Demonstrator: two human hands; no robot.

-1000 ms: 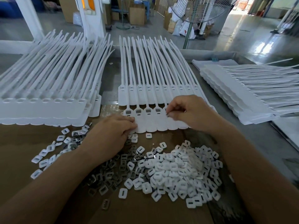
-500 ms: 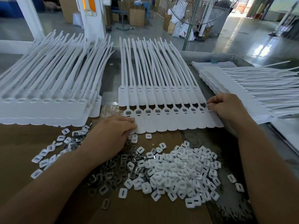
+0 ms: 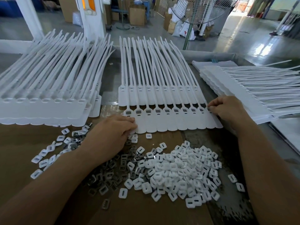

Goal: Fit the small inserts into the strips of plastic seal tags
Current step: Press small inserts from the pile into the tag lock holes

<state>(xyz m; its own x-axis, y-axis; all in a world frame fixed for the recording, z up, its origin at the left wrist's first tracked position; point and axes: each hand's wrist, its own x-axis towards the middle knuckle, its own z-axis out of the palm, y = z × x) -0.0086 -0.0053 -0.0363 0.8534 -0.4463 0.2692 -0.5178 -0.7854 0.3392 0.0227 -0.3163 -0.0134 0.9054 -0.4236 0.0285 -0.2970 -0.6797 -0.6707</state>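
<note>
pinching strip end — right hand, shifted from mid-strip — left hand relaxed, pressing

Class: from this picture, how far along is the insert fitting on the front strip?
Done: sockets along the front strip show dark inserts. In hand: the right hand pinches at its rightmost tag; the left hand rests on its left end. Left: a loose pile of inserts.

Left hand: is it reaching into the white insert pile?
No, the left hand rests on the left end of the front seal tag strip, away from the white insert pile.
</note>
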